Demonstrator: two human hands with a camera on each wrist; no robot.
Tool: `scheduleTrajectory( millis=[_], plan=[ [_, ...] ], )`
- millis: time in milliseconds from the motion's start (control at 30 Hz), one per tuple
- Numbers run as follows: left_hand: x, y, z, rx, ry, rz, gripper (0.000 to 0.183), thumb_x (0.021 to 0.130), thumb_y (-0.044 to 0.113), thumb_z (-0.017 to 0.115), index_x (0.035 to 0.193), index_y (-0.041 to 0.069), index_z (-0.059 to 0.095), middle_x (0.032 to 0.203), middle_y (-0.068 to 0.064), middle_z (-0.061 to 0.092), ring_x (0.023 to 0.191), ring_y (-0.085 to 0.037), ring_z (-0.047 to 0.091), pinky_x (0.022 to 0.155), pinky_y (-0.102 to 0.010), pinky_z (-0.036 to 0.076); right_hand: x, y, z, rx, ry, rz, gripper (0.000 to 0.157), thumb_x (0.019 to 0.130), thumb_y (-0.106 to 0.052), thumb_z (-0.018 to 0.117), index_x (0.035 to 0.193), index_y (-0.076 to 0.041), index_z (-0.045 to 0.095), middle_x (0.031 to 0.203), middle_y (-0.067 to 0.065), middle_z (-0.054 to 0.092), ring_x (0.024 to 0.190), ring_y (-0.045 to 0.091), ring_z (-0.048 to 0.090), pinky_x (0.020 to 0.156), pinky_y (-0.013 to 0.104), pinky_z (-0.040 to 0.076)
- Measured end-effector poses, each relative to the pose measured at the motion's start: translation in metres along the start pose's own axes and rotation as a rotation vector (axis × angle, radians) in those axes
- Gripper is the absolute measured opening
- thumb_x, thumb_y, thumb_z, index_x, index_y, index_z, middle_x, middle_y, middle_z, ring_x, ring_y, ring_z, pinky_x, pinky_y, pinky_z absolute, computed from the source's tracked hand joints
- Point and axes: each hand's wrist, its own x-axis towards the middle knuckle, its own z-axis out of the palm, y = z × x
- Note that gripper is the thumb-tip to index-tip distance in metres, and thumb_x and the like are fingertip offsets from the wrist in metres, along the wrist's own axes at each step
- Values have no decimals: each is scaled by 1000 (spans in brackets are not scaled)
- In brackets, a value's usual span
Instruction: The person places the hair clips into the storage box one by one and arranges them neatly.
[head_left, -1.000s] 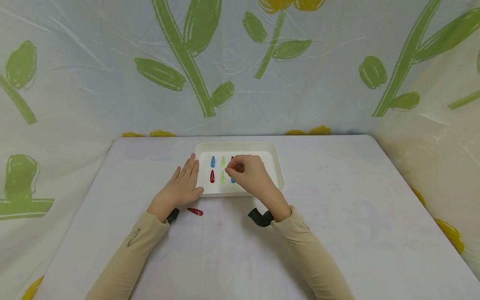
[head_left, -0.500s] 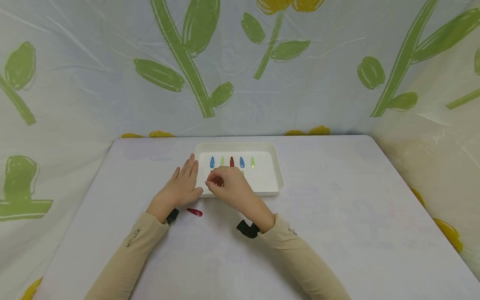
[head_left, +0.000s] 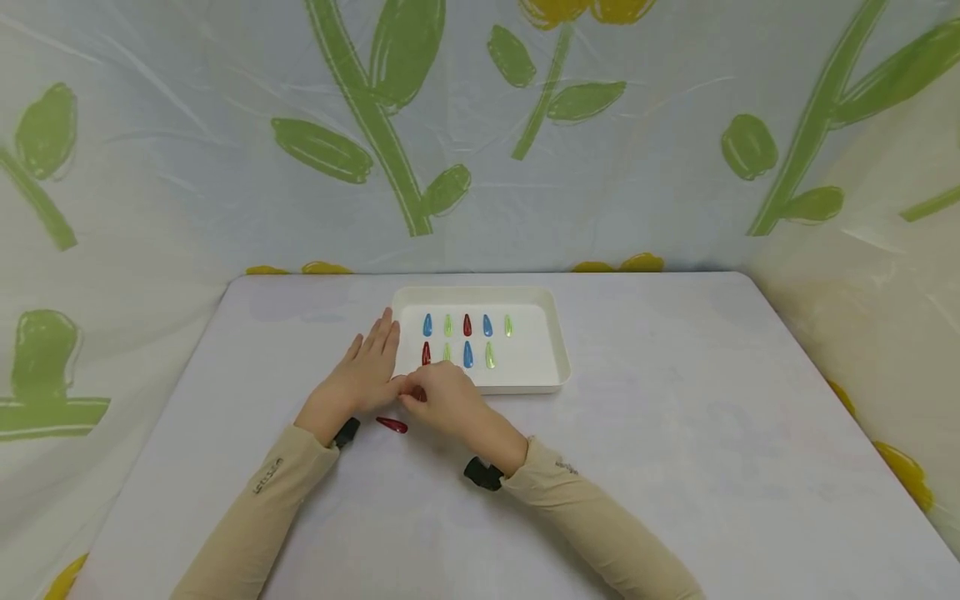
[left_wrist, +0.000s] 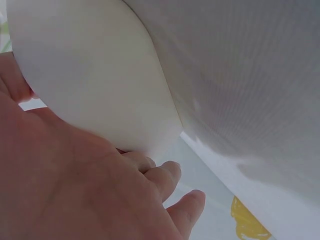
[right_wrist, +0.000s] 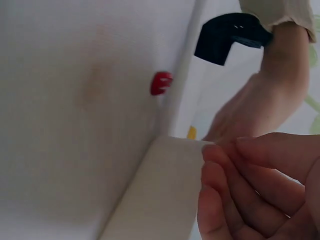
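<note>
My left hand lies along the left side of a white tray, fingers straight against its edge. In the left wrist view the tray's pale outer wall rises over the palm. Two rows of snap hair clips lie inside: blue, red and green ones show. My right hand hovers over the tray's near left edge, fingers loosely curled, nothing seen between thumb and fingertips. It hides part of the lower row. Just below its fingertips, a dark red hair clip rests on the table.
The table has a pale cloth, and a curtain with green leaves hangs behind it. A black wrist strap sits at the right wrist, another at the left.
My right hand has moved from over the tray's middle down and left to its near edge, uncovering most clips. The left hand and the red clip on the table stay put.
</note>
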Motion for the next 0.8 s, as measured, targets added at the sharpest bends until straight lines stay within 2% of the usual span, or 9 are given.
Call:
scheduleTrajectory(
  millis=[167,267,400,567,700,800],
  plan=[
    [-1,2,-2,7,10,11,82,94,26,47,153,-13,5,161,-27,-10,150,-41,1,117,-60,8,-3,-1,11,-61,-14,-37,15,88,-8,71,74,-10,76,57,-8,55,52,2,41,50,13,32],
    [-1,2,-2,1,3,11,82,93,26,44,153,-13,4,161,-27,-12,150,-41,0,117,-60,7,-5,-3,16,-119,-16,-59,16,87,-7,71,72,-12,73,56,-8,54,52,2,39,49,12,29],
    [0,0,0,-15,-2,8,82,92,26,42,154,-12,3,162,-25,-14,150,-40,-2,118,-59,5,-7,-7,21,-154,-42,-88,7,87,-8,72,83,-12,77,72,-5,69,61,2,52,57,13,40],
    [3,-4,5,-12,-2,-5,84,93,29,43,154,-10,0,162,-23,-17,151,-37,-5,118,-58,4,-11,-10,27,-214,-51,-168,12,89,-8,72,96,-12,80,93,-3,75,84,7,66,73,18,51],
    [6,-8,7,-8,-3,-2,85,95,31,43,155,-9,-2,162,-22,-18,150,-37,-6,118,-59,3,-12,-11,27,-320,-81,-222,12,90,-10,71,96,-13,81,96,-4,74,89,8,67,75,20,51],
    [5,-7,6,-5,0,-2,85,94,30,44,155,-9,0,162,-23,-16,151,-37,-5,118,-58,4,-13,-13,27,-387,-121,-231,13,92,-12,70,96,-16,82,94,-6,75,84,6,67,69,20,50]
  ],
)
